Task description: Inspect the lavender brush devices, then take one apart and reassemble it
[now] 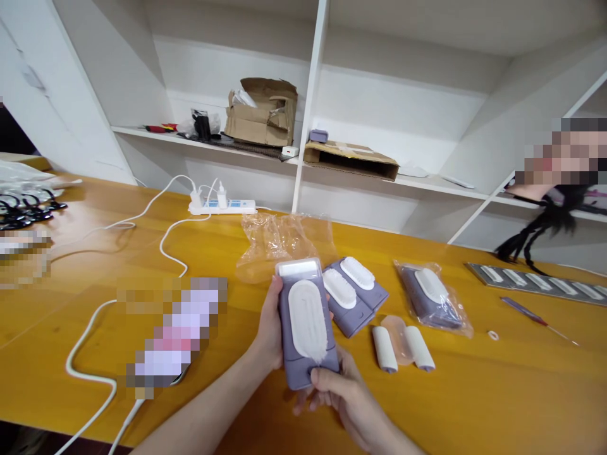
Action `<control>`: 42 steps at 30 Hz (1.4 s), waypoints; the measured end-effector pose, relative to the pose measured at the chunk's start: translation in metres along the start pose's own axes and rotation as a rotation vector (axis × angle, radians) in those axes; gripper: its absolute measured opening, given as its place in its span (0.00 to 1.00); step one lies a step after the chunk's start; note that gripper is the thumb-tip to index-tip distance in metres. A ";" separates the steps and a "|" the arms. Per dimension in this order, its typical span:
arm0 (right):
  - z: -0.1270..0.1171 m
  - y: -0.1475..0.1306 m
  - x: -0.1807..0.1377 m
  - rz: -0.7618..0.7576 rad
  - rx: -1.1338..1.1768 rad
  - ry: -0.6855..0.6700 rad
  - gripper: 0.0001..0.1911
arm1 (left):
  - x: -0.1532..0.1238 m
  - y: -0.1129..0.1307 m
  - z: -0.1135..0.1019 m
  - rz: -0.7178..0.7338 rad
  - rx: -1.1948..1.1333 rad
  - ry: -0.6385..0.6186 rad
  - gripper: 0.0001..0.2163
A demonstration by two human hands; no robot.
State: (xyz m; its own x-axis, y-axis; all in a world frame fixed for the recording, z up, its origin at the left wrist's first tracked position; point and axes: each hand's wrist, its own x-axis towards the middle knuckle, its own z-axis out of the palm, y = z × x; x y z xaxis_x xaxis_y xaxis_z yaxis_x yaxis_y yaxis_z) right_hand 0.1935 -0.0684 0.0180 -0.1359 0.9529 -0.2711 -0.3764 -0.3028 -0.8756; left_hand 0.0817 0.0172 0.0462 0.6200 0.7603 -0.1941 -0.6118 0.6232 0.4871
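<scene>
A purple lint roller [285, 344] with a white oval brush pad on its face and a white roller under a clear cap is held upright in front of me. My left hand [269, 332] is wrapped around its left edge. My right hand [348, 388] grips the bottom end, thumb pressed on the lower face near a small dark spot. Just behind it lie two more purple lint rollers [353, 316] with white pads. To the right are two white refill rolls [384, 349] with a clear pinkish cover [399, 341] between them.
A bagged lint roller [429, 294], screwdriver [524, 309], small white ring [493, 335] and metal strip [540, 284] lie right. Crumpled clear bags [279, 240] lie behind. A blurred phone [180, 335], white cables and power strip [241, 206] are left. Another person is at right.
</scene>
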 end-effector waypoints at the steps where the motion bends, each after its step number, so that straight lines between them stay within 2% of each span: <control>1: 0.000 0.000 -0.001 -0.002 0.001 0.008 0.19 | 0.000 0.000 0.000 0.005 0.000 0.001 0.36; 9: 0.000 -0.001 0.003 -0.021 -0.014 0.014 0.20 | 0.002 -0.001 -0.003 0.008 -0.011 0.000 0.36; 17: -0.002 -0.001 0.001 0.066 0.040 0.009 0.20 | 0.003 0.001 -0.006 0.036 -0.025 -0.048 0.35; 25: 0.001 0.001 0.000 0.059 0.018 0.016 0.24 | 0.002 0.004 -0.007 0.044 -0.038 -0.084 0.36; 34: -0.002 -0.001 0.001 0.066 0.012 0.004 0.19 | 0.002 0.001 -0.006 0.024 -0.038 -0.057 0.35; 38: 0.001 -0.003 0.001 0.055 -0.028 0.063 0.13 | 0.002 -0.001 -0.005 0.027 -0.014 -0.040 0.36; 42: 0.003 -0.001 0.004 -0.044 -0.097 0.106 0.06 | 0.000 -0.004 -0.003 0.046 -0.008 -0.034 0.36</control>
State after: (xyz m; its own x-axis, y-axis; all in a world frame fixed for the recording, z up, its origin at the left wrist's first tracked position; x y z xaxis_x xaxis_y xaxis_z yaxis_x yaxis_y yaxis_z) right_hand 0.1905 -0.0646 0.0189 -0.0216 0.9633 -0.2677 -0.2889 -0.2624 -0.9207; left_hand 0.0828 0.0154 0.0411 0.6077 0.7813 -0.1423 -0.6437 0.5896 0.4879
